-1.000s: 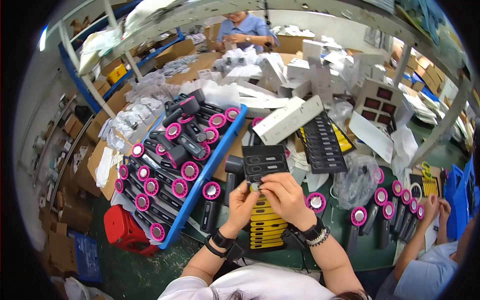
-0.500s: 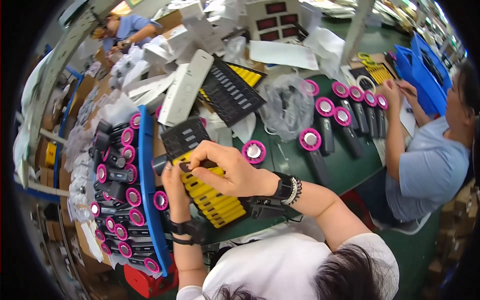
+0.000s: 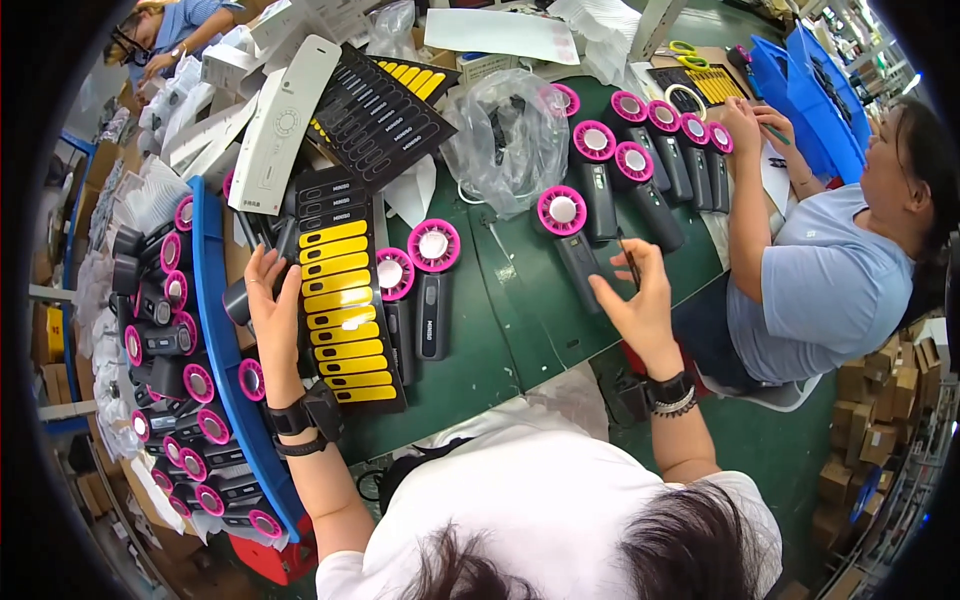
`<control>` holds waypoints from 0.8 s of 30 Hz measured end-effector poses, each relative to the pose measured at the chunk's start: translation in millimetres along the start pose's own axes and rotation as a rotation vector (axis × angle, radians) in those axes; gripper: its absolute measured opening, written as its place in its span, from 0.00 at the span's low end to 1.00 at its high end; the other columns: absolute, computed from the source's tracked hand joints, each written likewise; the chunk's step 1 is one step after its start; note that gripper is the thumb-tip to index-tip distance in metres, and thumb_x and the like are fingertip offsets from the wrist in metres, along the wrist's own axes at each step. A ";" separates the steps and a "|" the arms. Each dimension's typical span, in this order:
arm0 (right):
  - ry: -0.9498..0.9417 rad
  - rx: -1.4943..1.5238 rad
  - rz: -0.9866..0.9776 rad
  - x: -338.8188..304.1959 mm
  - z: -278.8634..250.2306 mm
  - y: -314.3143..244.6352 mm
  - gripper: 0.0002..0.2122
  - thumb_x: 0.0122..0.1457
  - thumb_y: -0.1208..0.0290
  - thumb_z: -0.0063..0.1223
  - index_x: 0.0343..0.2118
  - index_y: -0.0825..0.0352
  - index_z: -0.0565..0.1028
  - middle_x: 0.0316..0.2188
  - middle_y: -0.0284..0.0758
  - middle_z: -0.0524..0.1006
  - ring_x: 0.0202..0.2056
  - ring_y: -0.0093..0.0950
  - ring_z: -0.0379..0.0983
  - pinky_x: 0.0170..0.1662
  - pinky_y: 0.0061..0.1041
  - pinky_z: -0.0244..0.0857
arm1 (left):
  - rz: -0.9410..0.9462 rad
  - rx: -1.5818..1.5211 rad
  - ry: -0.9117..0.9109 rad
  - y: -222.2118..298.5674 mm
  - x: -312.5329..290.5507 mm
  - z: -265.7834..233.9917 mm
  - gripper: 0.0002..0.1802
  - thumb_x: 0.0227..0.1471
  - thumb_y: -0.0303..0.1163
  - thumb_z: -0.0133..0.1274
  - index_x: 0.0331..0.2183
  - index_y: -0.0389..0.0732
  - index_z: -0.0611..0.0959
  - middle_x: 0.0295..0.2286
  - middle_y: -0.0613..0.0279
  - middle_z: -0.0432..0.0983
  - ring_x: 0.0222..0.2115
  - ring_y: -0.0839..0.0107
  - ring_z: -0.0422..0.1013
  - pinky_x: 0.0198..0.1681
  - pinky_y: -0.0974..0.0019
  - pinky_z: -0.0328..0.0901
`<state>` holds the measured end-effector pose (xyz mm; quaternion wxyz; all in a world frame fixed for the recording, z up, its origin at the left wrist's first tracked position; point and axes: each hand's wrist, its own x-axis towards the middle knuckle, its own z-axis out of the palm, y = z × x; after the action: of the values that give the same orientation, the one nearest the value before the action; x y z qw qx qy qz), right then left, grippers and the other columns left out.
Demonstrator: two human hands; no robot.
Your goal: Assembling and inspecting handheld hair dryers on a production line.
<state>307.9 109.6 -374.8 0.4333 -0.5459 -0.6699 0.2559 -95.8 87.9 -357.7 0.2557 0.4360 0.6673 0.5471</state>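
Observation:
My left hand (image 3: 274, 312) is open at the left edge of a black label sheet (image 3: 345, 300) with yellow strips, its fingers apart. Dark cylindrical parts (image 3: 237, 300) lie beside and behind it. Out to the right, my right hand (image 3: 642, 312) has a pair of thin dark tweezers (image 3: 630, 262) between its fingers, over the table's front part. Close to that hand lies a black handheld fan (image 3: 577, 262) with a pink ring. Two more handheld fans (image 3: 432, 300) lie right of the label sheet, one partly covered by it.
A blue tray (image 3: 212, 290) of pink-ringed fans stands at left. More fans (image 3: 600, 195) lie at right, near a co-worker (image 3: 830, 270) holding a thin tool. A clear plastic bag (image 3: 505, 135), more label sheets (image 3: 385, 120) and a white box (image 3: 285, 125) lie at the back.
My hands were together over the label sheet and have parted. The right one swung right with the tweezers; the left stays by the sheet with its fingers spread. The view has shifted.

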 end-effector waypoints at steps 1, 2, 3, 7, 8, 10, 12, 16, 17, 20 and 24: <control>0.010 -0.097 -0.001 -3.7 2.5 0.0 0.22 0.43 0.80 0.60 0.42 0.70 0.63 0.37 0.37 0.68 0.37 0.28 0.71 0.39 0.24 0.67 | 0.022 0.033 0.004 3.7 -2.2 1.0 0.28 0.51 0.27 0.50 0.53 0.34 0.61 0.48 0.51 0.62 0.49 0.67 0.62 0.49 0.69 0.61; 0.006 -0.093 -0.006 -4.8 6.5 -0.9 0.22 0.43 0.80 0.60 0.42 0.70 0.63 0.37 0.37 0.68 0.37 0.28 0.71 0.39 0.24 0.67 | 0.046 0.066 0.010 8.3 -4.5 2.0 0.28 0.51 0.27 0.50 0.52 0.34 0.61 0.48 0.51 0.62 0.49 0.67 0.61 0.50 0.68 0.60; 0.017 -0.143 -0.005 -6.3 11.9 -2.2 0.23 0.42 0.79 0.61 0.42 0.70 0.63 0.37 0.38 0.67 0.36 0.29 0.71 0.39 0.25 0.67 | 0.072 0.099 0.014 12.6 -6.4 3.1 0.27 0.51 0.26 0.50 0.52 0.34 0.62 0.48 0.51 0.62 0.49 0.66 0.61 0.50 0.68 0.60; 0.058 -0.276 0.014 -11.5 25.1 0.1 0.26 0.39 0.77 0.64 0.42 0.70 0.62 0.36 0.39 0.65 0.34 0.33 0.70 0.38 0.28 0.68 | 0.202 0.129 0.095 26.1 -21.2 7.0 0.25 0.50 0.24 0.50 0.50 0.34 0.65 0.47 0.53 0.63 0.48 0.67 0.62 0.49 0.68 0.61; 0.066 -0.297 0.030 -12.1 26.7 1.5 0.27 0.39 0.76 0.64 0.42 0.69 0.62 0.36 0.39 0.65 0.34 0.33 0.70 0.38 0.29 0.68 | 0.204 0.127 0.098 31.3 -26.6 8.6 0.25 0.50 0.24 0.50 0.50 0.34 0.65 0.47 0.53 0.63 0.48 0.67 0.62 0.49 0.68 0.61; 0.077 -0.324 0.040 -9.1 27.8 6.0 0.27 0.38 0.76 0.64 0.42 0.69 0.62 0.35 0.40 0.64 0.33 0.34 0.70 0.37 0.29 0.68 | 0.246 0.021 0.125 42.2 -39.1 16.1 0.23 0.49 0.22 0.49 0.49 0.34 0.67 0.46 0.54 0.63 0.47 0.68 0.62 0.48 0.69 0.61; 0.103 -0.272 -0.007 -3.6 26.5 11.7 0.28 0.38 0.76 0.64 0.43 0.69 0.61 0.35 0.39 0.64 0.33 0.33 0.70 0.36 0.28 0.68 | 0.269 -0.043 0.140 55.6 -49.4 32.7 0.22 0.49 0.21 0.49 0.48 0.34 0.68 0.46 0.55 0.63 0.47 0.68 0.62 0.47 0.69 0.62; 0.103 -0.216 -0.028 -1.2 21.4 5.1 0.29 0.38 0.77 0.64 0.44 0.68 0.60 0.35 0.38 0.64 0.32 0.31 0.69 0.35 0.26 0.68 | 0.186 -0.091 -0.320 78.7 -72.1 61.0 0.17 0.46 0.18 0.49 0.42 0.36 0.73 0.39 0.60 0.69 0.39 0.73 0.68 0.44 0.72 0.63; 0.100 -0.199 -0.025 0.3 21.7 1.6 0.30 0.38 0.77 0.64 0.45 0.67 0.60 0.35 0.37 0.63 0.32 0.30 0.69 0.34 0.26 0.68 | 0.108 -0.126 -0.480 80.4 -74.8 71.6 0.17 0.46 0.19 0.49 0.42 0.36 0.73 0.38 0.60 0.70 0.38 0.73 0.69 0.43 0.71 0.63; 0.081 -0.099 0.035 -7.0 19.2 -12.3 0.30 0.38 0.78 0.64 0.45 0.67 0.59 0.35 0.36 0.63 0.33 0.28 0.69 0.33 0.24 0.68 | -0.029 -0.171 -0.892 64.3 -86.1 99.8 0.20 0.49 0.23 0.51 0.46 0.36 0.71 0.40 0.57 0.70 0.39 0.72 0.69 0.44 0.69 0.63; -0.028 0.319 0.084 -16.3 28.2 -38.1 0.32 0.38 0.80 0.64 0.47 0.66 0.58 0.38 0.35 0.61 0.34 0.25 0.68 0.34 0.22 0.69 | -0.098 -0.206 -1.049 54.9 -91.9 122.9 0.25 0.54 0.31 0.49 0.52 0.36 0.65 0.44 0.55 0.68 0.44 0.69 0.67 0.46 0.66 0.63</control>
<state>264.7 87.3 -362.5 0.4940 -0.4941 -0.6034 0.3844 66.3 72.2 -351.2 0.6217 0.5917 0.4122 0.3058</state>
